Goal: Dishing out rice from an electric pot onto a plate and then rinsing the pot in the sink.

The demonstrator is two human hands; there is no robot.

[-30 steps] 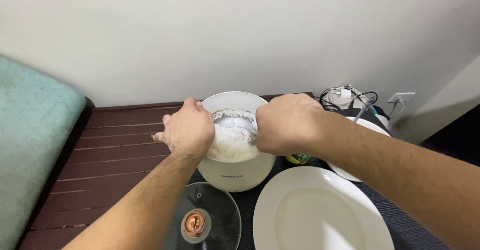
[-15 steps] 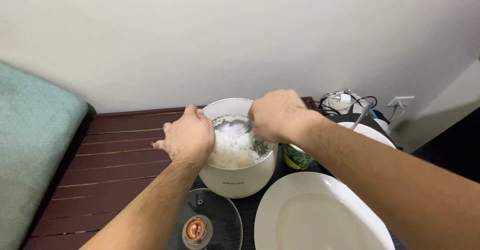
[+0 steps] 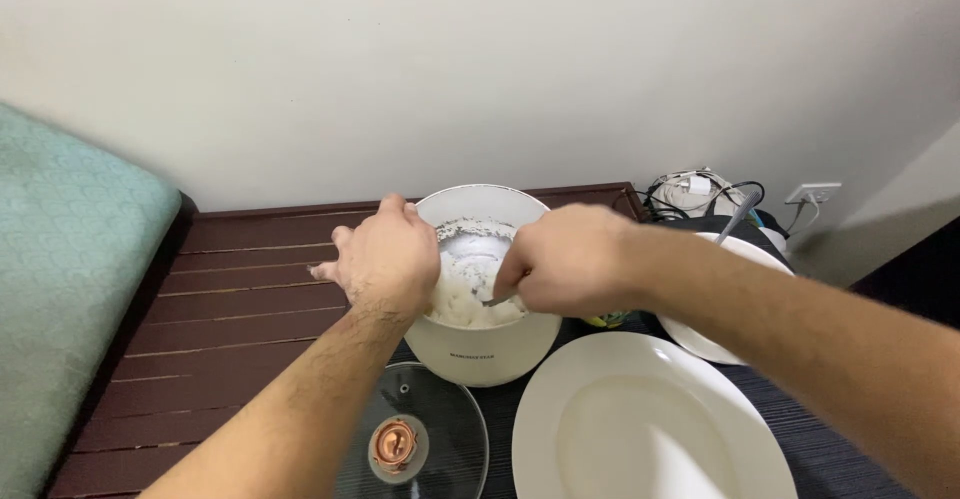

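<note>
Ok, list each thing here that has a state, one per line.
rice cooker pot: open, white rice inside
glass lid: off, lying on the table
front plate: empty
left hand: grip on the pot's rim
right hand: closed on a spoon in the rice

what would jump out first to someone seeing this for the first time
Two bare hands meet over a round white cooker pot of cooked rice at centre: the left hand grips its left rim, the right hand works a utensil in the rice. Just in front lie a glass lid with a copper knob and, right of it, a big empty white plate.
</note>
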